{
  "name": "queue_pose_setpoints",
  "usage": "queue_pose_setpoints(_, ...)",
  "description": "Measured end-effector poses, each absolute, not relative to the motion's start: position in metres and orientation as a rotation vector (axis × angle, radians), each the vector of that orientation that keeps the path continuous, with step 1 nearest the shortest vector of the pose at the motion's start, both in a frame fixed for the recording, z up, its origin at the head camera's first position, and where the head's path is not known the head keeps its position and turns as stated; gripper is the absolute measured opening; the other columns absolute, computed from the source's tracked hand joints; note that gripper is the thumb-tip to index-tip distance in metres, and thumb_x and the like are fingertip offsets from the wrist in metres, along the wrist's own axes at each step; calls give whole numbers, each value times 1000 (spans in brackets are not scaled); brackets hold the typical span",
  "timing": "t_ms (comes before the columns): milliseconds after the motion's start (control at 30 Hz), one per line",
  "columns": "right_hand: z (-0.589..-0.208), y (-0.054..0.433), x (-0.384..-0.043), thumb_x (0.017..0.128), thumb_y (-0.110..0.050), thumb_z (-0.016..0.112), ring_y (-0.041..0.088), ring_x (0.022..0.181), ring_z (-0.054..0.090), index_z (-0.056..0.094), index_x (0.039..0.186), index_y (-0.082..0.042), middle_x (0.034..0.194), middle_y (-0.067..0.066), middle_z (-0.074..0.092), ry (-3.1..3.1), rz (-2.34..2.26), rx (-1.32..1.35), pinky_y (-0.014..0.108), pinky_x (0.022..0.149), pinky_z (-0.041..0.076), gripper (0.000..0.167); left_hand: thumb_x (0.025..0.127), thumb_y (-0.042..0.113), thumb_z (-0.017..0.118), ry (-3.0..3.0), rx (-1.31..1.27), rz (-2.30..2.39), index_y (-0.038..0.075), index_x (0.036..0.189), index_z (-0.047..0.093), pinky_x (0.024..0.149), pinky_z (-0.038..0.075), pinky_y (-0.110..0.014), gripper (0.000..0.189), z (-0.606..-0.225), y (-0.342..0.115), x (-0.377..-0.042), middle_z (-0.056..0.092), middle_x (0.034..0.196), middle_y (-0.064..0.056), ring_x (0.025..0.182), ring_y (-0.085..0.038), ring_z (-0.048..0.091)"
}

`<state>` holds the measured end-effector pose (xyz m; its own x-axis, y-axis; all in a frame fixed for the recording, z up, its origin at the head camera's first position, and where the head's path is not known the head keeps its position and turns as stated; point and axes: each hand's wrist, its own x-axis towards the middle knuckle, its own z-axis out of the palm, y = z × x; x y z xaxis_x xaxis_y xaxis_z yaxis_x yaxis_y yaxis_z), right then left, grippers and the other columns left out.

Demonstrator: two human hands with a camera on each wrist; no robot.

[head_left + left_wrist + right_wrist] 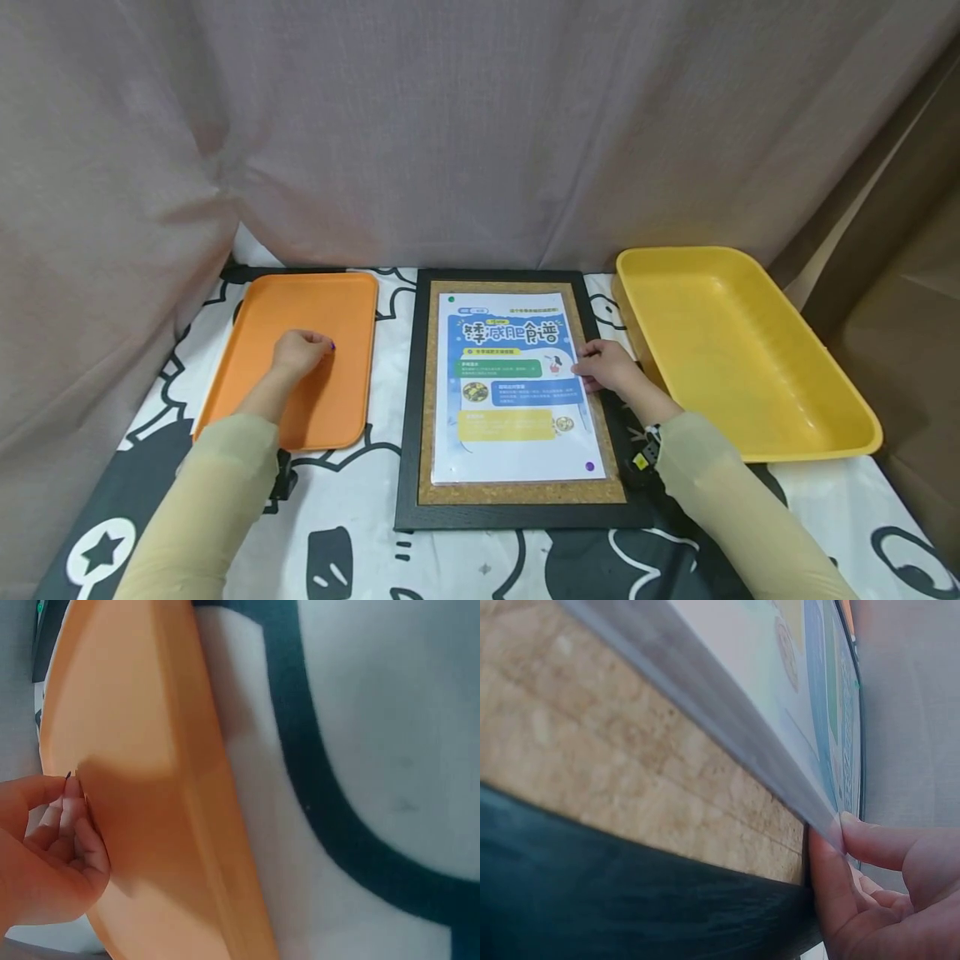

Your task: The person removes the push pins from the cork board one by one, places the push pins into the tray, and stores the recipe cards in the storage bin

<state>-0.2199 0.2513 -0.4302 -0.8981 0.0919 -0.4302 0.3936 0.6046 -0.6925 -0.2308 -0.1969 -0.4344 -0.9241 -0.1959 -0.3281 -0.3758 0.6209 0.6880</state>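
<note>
A printed poster (pixel 517 450) in a clear glossy sleeve lies on a black-framed cork board (pixel 525 493). A green thumbtack (pixel 452 298) sits at its upper left corner and a purple thumbtack (pixel 589 467) at its lower right. My right hand (pixel 607 367) pinches the poster's right edge between thumb and fingers; in the right wrist view that edge (pixel 742 727) stands raised off the cork. Above the orange tray (pixel 330 296), my left hand (pixel 298 354) pinches a small purple thumbtack (pixel 333 345), seen edge-on in the left wrist view.
To the right of the board stands a deep yellow tub (pixel 750 350). A black-and-white patterned cloth (pixel 360 517) covers the table. Behind everything hangs a grey-brown curtain (pixel 450 133), reaching down to the table's far edge.
</note>
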Motion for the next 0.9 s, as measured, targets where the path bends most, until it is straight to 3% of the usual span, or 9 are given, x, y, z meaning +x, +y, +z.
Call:
queue_pose_setpoints(300,-425,249,-219,91,-10,58,13,63,61,46,125,5,99,21,60,2496,-1180,376,23,59,54,39,92,21,50,2683,-421,1124,-2,104,63,62,40,-21,29,-427,-199,-229,62,83,-6,75,-15,52)
queue_pose_setpoints(500,-425,249,-221,91,-12,57,13,65,62,45,127,4,105,23,58,2505,-1158,385,22,60,54,41,96,26,46,2647,-434,1216,-3,110,60,66,42,-23,35,-417,-198,-228,61,105,-17,86,-22,53)
queue_pose_setpoints(633,-426,252,-220,92,-11,57,13,66,61,45,127,5,107,23,57,2500,-1150,401,22,60,54,41,97,28,44,2605,-395,1304,-3,119,56,79,50,-33,40,-408,-191,-228,57,119,-20,98,-29,58)
queue_pose_setpoints(733,-427,253,-219,92,-11,57,13,66,61,45,127,5,107,23,57,2493,-1158,404,22,61,54,40,97,28,43,2563,-346,1352,-3,125,52,90,48,-39,42,-402,-184,-228,54,125,-20,107,-32,56)
queue_pose_setpoints(900,-428,251,-219,91,-10,56,14,67,61,45,127,5,108,23,56,2480,-1169,390,23,62,55,40,97,28,45,2548,-229,1364,-3,123,55,87,44,-32,42,-397,-166,-228,56,122,-19,108,-29,52)
